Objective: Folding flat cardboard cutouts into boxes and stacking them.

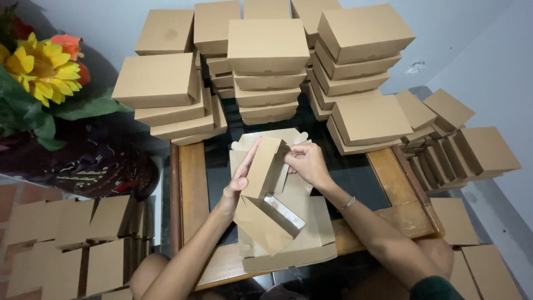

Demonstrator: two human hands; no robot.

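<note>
Two hands on one half-folded box [265, 194], held just above the flat blanks [300, 244] at the near edge of the worktop [191, 178]. My left hand [240, 180] lies flat along the box's left wall, fingers straight and pressed against the panel. My right hand [305, 163] pinches a flap at the top right corner, fingers narrow and closed on the card. Thin brown card: I judge it light, stiff along the panels, weak at the creases, easy to dent or tear at the tabs. Best held by flat walls near the folds, not by loose flaps. Finished boxes [266, 66] stand stacked at the far side, more on the right [444, 144] and on the floor at left [72, 239]. Sunflower [41, 69] far left.
</note>
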